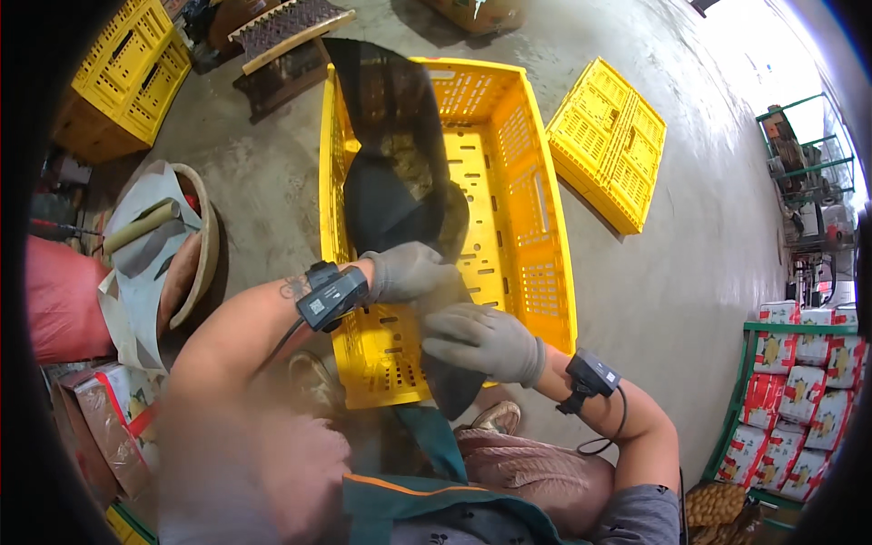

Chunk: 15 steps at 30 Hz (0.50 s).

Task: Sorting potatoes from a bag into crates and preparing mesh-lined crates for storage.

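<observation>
A yellow plastic crate [538, 204] with slotted walls stands on the floor before me. A long black sheet of flexible material [388, 197] hangs over and into its left half, its near end reaching past the crate's near wall. My left hand [412, 272], in a grey glove, is closed on the sheet's edge near the middle of the crate. Just below and to the right, my right hand [484, 344], also gloved, grips the narrow near part of the sheet. Both hands are slightly blurred, and their fingertips are partly hidden.
A folded yellow crate [610, 146] lies on the floor at the right. Left stands a round tub [211, 238] with paper and a roll on it. Stacked yellow crates [129, 68] are at the upper left. A green rack [739, 402] holds packaged goods at the lower right.
</observation>
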Motion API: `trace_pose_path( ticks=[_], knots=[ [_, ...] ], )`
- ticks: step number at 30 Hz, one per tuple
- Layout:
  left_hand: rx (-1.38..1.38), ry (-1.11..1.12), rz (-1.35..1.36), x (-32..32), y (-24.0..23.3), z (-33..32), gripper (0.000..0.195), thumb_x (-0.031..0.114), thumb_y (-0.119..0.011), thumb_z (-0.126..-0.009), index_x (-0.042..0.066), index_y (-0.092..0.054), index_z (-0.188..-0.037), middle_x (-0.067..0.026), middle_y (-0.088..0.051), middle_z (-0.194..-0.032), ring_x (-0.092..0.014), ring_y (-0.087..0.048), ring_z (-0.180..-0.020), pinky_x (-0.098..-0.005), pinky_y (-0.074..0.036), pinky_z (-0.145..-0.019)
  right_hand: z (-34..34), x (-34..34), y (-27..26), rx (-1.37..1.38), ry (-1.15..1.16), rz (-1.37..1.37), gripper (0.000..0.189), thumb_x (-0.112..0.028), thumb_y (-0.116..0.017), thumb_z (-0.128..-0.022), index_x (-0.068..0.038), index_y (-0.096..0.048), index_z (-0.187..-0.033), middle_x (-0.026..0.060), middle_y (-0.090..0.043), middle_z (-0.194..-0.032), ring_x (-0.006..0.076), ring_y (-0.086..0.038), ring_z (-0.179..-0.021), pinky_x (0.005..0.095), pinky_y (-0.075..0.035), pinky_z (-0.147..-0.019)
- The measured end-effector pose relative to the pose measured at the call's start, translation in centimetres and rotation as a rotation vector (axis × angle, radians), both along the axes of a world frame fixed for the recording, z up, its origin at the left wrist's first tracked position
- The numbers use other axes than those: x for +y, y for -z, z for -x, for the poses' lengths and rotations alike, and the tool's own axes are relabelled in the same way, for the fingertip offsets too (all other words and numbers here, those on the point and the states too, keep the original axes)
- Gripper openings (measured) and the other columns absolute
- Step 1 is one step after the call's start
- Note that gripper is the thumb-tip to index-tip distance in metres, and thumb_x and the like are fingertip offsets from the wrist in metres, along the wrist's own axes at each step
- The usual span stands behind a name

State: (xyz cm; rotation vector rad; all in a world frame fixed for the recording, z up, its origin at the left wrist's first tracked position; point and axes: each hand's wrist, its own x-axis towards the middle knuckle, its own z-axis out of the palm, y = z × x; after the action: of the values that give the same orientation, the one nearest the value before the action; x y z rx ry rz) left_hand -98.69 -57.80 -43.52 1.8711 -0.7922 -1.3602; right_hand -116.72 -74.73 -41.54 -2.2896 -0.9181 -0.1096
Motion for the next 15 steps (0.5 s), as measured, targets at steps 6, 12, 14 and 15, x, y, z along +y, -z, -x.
trace_pose_path(
  ticks=[6, 12, 14, 15],
  knots=[
    [-0.586, 0.005, -0.081, 2.1, 0.2, -1.9, 0.043, 0.038, -0.055, -0.102, 0.004, -0.078, -0.089, -0.0243, -0.074, -0.093, -0.047, -0.070, -0.095, -0.0520, -0.056, -0.086, 2.0, -2.7, 1.0, 0.371, 0.292, 0.517, 0.073, -0.017, -0.076, -0.085, -0.010, -0.053, -0.154, 0.0217, -0.048, -0.159, 0.0442, -0.052, -0.143, 0.0528, -0.043, -0.120],
    [-0.731, 0.035, 0.021, 1.7, -0.6, -1.4, 0.043, 0.037, -0.055, -0.102, 0.002, -0.075, -0.085, -0.0236, -0.074, -0.092, -0.047, -0.070, -0.090, -0.0528, -0.055, -0.081, -2.4, -3.6, -3.5, 0.884, 0.397, -0.391, 0.052, -0.036, -0.072, -0.100, 0.000, -0.066, -0.138, 0.0215, -0.070, -0.133, 0.0292, -0.068, -0.124, 0.0391, -0.055, -0.105],
    [-0.704, 0.047, 0.030, 0.6, -0.9, -0.6, 0.038, 0.035, -0.059, -0.100, 0.003, -0.075, -0.086, -0.0236, -0.073, -0.092, -0.046, -0.070, -0.090, -0.0510, -0.055, -0.080, -3.5, -2.8, -2.5, 0.948, 0.707, -0.582, 0.046, -0.038, -0.067, -0.104, 0.000, -0.071, -0.130, 0.0160, -0.077, -0.116, 0.0279, -0.074, -0.106, 0.0384, -0.058, -0.094],
    [-0.668, 0.048, 0.032, 0.0, -1.0, -0.2, 0.033, 0.032, -0.063, -0.098, 0.004, -0.075, -0.088, -0.0235, -0.073, -0.092, -0.045, -0.070, -0.089, -0.0492, -0.055, -0.078, -3.9, -2.1, -1.0, 0.828, 0.772, -0.623, 0.046, -0.042, -0.065, -0.105, 0.000, -0.075, -0.121, 0.0163, -0.079, -0.105, 0.0295, -0.076, -0.099, 0.0394, -0.057, -0.089]
  ],
)
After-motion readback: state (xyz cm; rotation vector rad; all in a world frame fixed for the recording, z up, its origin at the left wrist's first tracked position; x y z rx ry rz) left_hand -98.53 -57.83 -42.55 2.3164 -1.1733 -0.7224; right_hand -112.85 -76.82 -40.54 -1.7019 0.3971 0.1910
